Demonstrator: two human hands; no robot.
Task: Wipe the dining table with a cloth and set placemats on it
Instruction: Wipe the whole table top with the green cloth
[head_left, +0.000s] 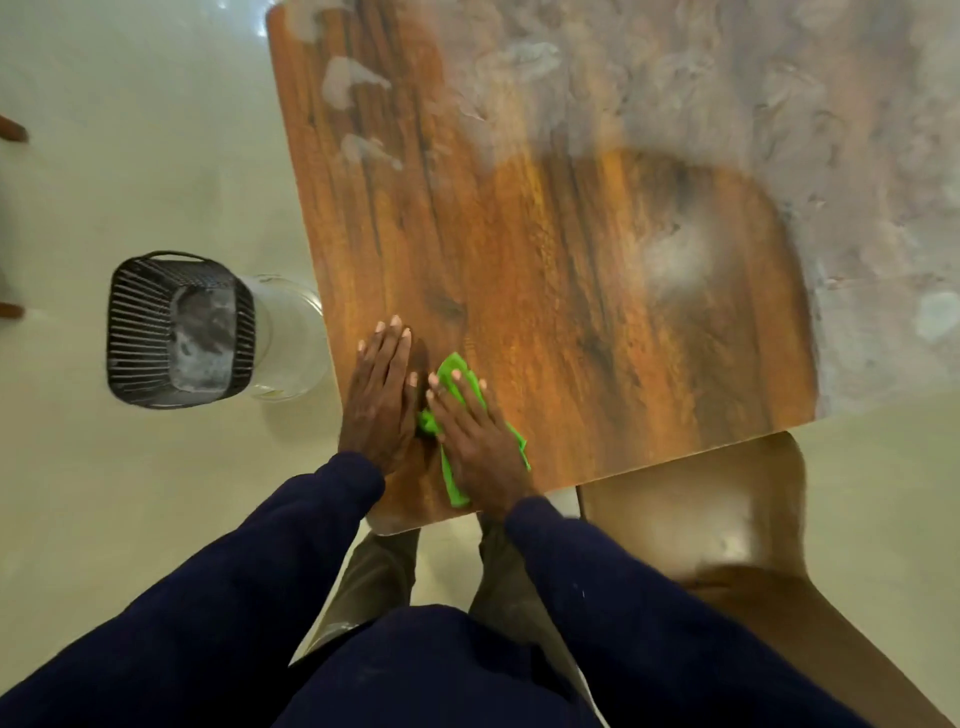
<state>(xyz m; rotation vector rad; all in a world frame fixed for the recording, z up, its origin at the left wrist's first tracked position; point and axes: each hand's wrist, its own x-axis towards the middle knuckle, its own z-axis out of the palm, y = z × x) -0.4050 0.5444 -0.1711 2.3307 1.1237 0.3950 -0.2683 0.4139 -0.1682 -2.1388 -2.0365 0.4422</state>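
Bin (179, 330): black, slatted sides, seen from above, standing on the floor; pale grey patch inside, too blurred to identify.
Tub (291, 338): clear, round, on the floor, just right of the bin, apparently touching it.
Chair (701, 519): brown, glossy seat, lower right.
Floor (130, 156): pale cream, shiny, with light reflections.
Wooden tips (13, 130): two, brown, at left edge; source cannot be told.
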